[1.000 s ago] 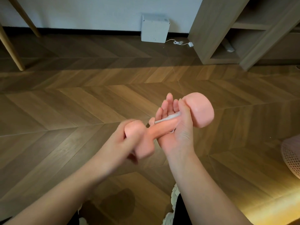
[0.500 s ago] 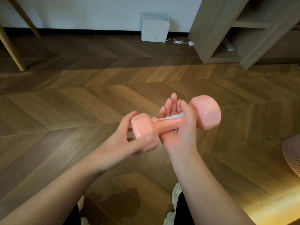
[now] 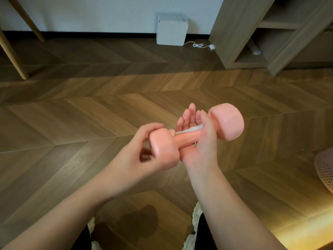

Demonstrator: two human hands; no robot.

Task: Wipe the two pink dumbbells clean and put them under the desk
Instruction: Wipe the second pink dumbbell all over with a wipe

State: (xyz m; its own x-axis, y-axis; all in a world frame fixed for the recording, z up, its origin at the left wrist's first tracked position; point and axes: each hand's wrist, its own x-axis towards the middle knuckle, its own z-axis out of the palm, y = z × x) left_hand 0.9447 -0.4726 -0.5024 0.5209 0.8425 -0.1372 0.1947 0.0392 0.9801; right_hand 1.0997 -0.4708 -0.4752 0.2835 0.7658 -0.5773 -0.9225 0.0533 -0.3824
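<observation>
- Left hand (image 3: 138, 156): fingers curled round the nearer, left-side head of the pink dumbbell (image 3: 182, 139) and gripping it; fingertips wrap over the top of that head.
- Right hand (image 3: 200, 143): palm turned up under the dumbbell's handle, fingers (image 3: 189, 116) reaching up past the far side of the handle, nearly straight. The thumb is bent over the handle and pinches a white wipe (image 3: 191, 129) against it.
- White wipe: a thin crumpled strip lying along the top of the handle between thumb and palm; a small bit shows below the handle by the heel of the hand.
- Pink dumbbell: one in view, held in the air between both hands, above the floor. It is tilted, the far right-side head higher and free of either hand, the near head lower in the left hand. Glossy surface.
- Floor (image 3: 90, 114): wood in a herringbone pattern, warm light at the lower right corner.
- Shoes (image 3: 196, 217): pale, seen at the bottom edge between the forearms.
- Pink perforated item (image 3: 325, 170): cut off by the right edge; what it is cannot be told.
- White box (image 3: 171, 29): on the floor against the wall (image 3: 90, 13).
- White cable (image 3: 199, 45): coiled just beside the box, ending in a small plug.
- Wooden shelf unit (image 3: 234, 33): upper right, open compartments, a small pale object in the lowest one.
- Wooden legs (image 3: 12, 55): slanted, upper left.
</observation>
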